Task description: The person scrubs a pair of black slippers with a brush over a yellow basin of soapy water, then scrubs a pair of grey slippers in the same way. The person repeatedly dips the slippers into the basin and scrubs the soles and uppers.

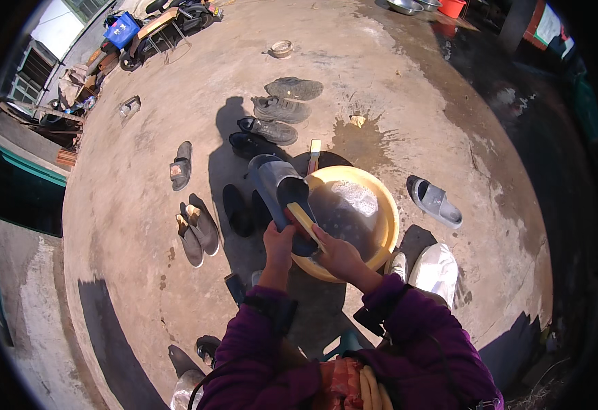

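Observation:
A blue-grey slide slipper (269,178) is tilted over the left side of a yellow plastic basin (386,212) of cloudy, soapy water (343,222). My left hand (277,244) is closed round the slipper's lower end. My right hand (340,256) grips a brush with a pale wooden handle (299,215), which lies along the inside of the slipper; its bristles are mostly hidden. Another pale-handled brush (314,152) is just behind the basin.
Dark shoes (275,108) stand beyond the basin. A slide (179,167) and slip-on shoes (203,229) lie left, another slide (434,201) right. A white bundle (434,273) is near my right arm. A scooter (183,17), blue bag (120,31) and red bucket (451,7) are farther back.

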The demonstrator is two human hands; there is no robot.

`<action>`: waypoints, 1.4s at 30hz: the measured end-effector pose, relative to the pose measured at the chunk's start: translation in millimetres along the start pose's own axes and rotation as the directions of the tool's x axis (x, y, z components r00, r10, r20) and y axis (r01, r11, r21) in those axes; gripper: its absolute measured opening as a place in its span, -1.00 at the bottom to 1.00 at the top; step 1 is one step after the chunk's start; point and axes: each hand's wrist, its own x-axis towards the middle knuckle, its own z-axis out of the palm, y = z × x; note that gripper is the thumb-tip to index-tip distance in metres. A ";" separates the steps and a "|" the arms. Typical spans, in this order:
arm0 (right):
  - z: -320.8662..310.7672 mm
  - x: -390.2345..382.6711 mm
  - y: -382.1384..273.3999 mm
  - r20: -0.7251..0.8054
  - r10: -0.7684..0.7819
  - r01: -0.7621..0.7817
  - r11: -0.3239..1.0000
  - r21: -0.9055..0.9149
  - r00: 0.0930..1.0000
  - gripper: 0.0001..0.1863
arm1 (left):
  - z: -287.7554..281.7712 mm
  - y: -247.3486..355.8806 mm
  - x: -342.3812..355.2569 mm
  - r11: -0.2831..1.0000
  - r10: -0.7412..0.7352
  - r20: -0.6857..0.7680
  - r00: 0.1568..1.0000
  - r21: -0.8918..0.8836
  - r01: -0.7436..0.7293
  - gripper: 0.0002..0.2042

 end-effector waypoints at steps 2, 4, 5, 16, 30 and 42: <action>-2.7 5.1 7.1 -0.049 0.014 -0.013 1.000 0.019 0.999 -0.22 | 1.8 0.4 -5.4 0.979 0.079 0.024 0.997 0.186 -0.082 -0.70; -12.3 17.9 20.2 -0.133 0.049 -0.044 0.998 0.041 0.990 -0.25 | 12.1 -2.5 -18.2 0.859 0.122 0.093 0.988 0.489 -0.152 -0.66; -18.3 23.2 27.5 -0.215 0.034 -0.020 0.998 0.065 0.976 -0.26 | 18.1 -4.6 -27.6 0.789 0.187 0.176 0.966 0.559 -0.255 -0.63; -6.9 21.1 26.2 0.019 0.080 -0.082 0.965 0.249 0.997 -0.30 | 3.2 9.2 -28.1 0.677 0.302 0.237 0.923 0.629 -0.383 -0.65; -57.3 -3.5 30.8 0.000 0.098 -0.072 0.736 0.673 0.995 -0.19 | -20.4 27.4 8.2 0.986 0.155 0.110 0.982 -0.071 -0.148 -0.74; -68.0 16.7 29.1 -0.029 0.294 0.123 -0.305 0.944 0.955 -0.68 | 39.6 -29.9 -30.0 0.983 0.022 0.467 0.884 0.149 -0.103 -0.53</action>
